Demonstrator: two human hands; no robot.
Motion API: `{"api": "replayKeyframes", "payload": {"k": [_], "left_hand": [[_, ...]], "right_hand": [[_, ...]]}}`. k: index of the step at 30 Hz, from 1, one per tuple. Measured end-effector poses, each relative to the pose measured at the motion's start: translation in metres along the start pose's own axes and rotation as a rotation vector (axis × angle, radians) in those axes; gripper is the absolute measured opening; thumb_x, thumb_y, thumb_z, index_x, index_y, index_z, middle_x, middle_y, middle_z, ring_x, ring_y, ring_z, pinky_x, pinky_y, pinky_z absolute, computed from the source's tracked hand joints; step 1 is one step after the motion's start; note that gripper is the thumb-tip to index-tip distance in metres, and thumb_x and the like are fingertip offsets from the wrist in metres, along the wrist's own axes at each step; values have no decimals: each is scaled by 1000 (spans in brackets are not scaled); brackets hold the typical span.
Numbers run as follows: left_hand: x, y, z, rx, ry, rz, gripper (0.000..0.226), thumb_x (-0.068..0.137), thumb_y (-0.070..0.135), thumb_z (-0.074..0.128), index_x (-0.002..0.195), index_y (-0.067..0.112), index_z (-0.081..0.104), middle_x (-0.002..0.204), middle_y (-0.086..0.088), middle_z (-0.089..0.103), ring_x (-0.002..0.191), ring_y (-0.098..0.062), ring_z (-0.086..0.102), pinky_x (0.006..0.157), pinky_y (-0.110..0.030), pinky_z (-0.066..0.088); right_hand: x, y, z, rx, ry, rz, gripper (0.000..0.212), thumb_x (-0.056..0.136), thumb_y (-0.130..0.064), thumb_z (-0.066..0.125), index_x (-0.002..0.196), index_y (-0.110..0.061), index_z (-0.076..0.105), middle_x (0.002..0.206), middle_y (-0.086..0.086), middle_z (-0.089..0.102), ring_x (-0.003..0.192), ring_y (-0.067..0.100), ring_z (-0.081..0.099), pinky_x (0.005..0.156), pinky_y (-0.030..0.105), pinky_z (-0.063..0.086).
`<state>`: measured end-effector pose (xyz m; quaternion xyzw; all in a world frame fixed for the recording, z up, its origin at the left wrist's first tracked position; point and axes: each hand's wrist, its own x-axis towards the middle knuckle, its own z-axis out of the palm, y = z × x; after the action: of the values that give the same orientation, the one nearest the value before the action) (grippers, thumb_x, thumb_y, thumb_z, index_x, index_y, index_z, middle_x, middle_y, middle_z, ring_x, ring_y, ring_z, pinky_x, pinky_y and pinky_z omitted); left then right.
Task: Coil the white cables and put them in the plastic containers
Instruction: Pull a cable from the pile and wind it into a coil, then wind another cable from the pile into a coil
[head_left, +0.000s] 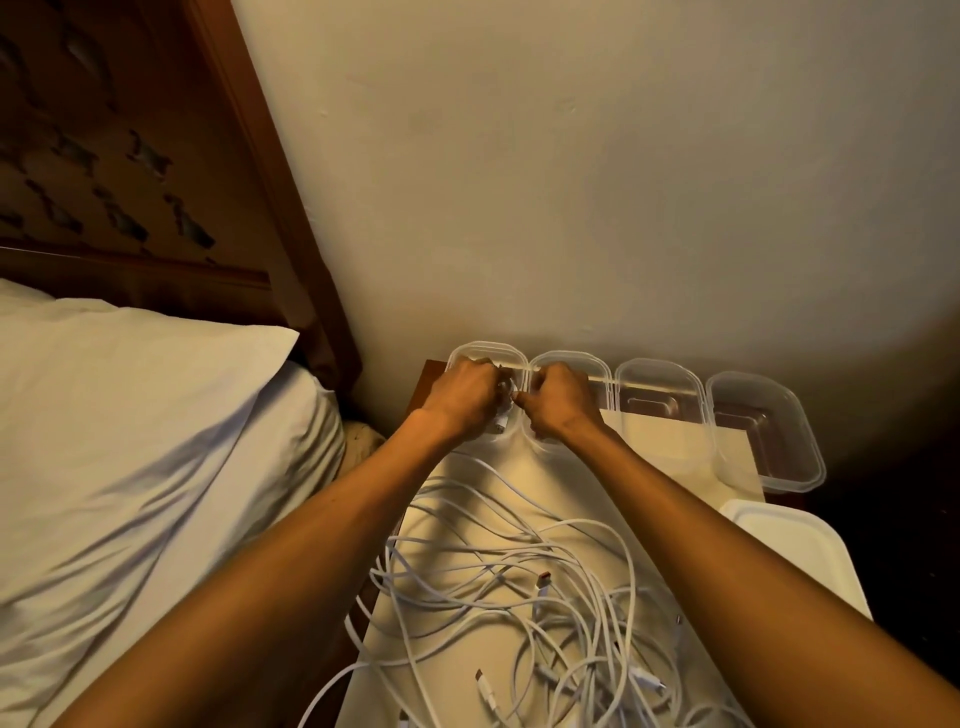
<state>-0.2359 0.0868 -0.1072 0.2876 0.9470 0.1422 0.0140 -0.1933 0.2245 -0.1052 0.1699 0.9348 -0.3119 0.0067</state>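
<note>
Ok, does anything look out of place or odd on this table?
Yes. The white cables lie in a tangled heap, and one loop hangs off the left edge of the table. The far-right container seems to jut past the table's corner.

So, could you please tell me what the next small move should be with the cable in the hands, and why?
Probably lower the bunched white cable into the leftmost container and release it: the left hand and right hand both grip it just over that container, it looks gathered, and the loose tangle on the table waits.
</note>
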Motion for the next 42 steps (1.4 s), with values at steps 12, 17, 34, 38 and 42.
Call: {"api": "replayKeyframes", "payload": {"k": [12, 17, 34, 38, 42], "left_hand": [[-64, 29, -71, -242, 256, -6, 24, 94, 28, 62, 116, 21, 68, 108, 1, 72, 94, -17, 66, 78, -36, 55], [-122, 46, -105, -295, 250, -5, 20, 92, 34, 63, 107, 25, 72, 97, 5, 75, 83, -12, 67, 74, -37, 57], [-214, 20, -92, 236, -194, 8, 17, 89, 28, 69, 106, 25, 73, 106, 5, 69, 108, -19, 52, 83, -41, 41], [-209, 32, -136, -39, -170, 65, 15, 88, 22, 71, 101, 17, 77, 95, 1, 73, 82, -13, 65, 73, -29, 54], [-211, 48, -187, -199, -6, 64, 16, 87, 18, 73, 101, 12, 78, 87, 1, 70, 68, 2, 56, 58, -6, 38]], "right_hand": [[-48, -9, -40, 13, 129, -136, 18, 90, -36, 58, 92, -21, 68, 98, 2, 70, 87, 27, 64, 78, 43, 56], [-99, -17, -74, 99, 14, -262, 10, 92, -21, 62, 88, -17, 70, 87, 2, 70, 77, 18, 64, 76, 40, 57], [-195, -45, -31, -157, -526, -333, 55, 83, -22, 77, 132, -9, 56, 126, 7, 64, 110, 23, 61, 95, 31, 49], [-204, -54, -43, -39, -510, -343, 48, 83, -30, 76, 124, -11, 62, 121, 4, 65, 107, 22, 62, 89, 30, 49], [-214, -62, -82, 110, -496, -333, 24, 95, -25, 62, 102, -4, 72, 95, 9, 75, 87, 18, 71, 80, 27, 56]]}}
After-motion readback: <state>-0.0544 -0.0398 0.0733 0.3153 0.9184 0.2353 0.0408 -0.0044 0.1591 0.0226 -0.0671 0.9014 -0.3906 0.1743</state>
